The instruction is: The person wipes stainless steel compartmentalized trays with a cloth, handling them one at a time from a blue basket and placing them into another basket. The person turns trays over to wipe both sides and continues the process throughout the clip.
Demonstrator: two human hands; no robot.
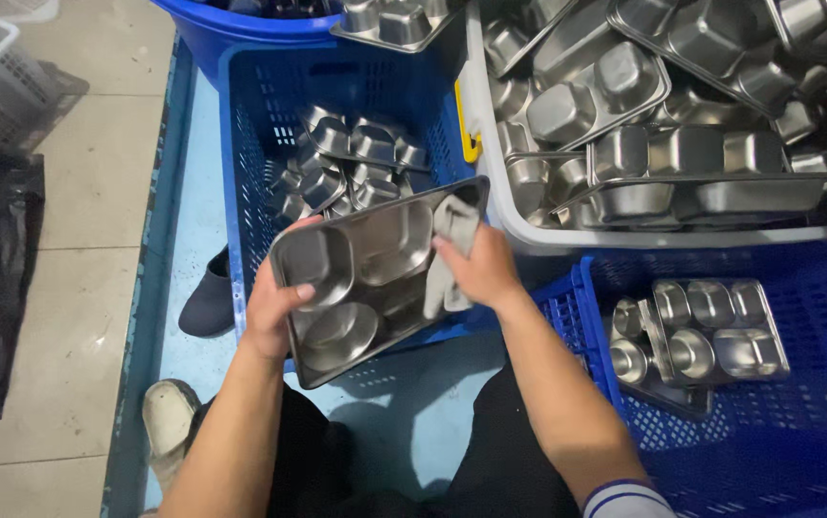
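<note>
My left hand (274,305) grips the left edge of a steel compartment tray (375,251), thumb inside a compartment, holding it tilted above a blue crate (250,105). My right hand (478,269) presses a grey cloth (450,245) against the tray's right side. The tray has several compartments, one of them round.
The blue crate holds stacked steel trays (346,158). A white tub (663,235) at upper right is heaped with more trays. Another blue crate (797,432) at lower right holds trays (701,336). A blue bucket (241,24) stands behind. My shoes (166,417) rest on the light blue floor.
</note>
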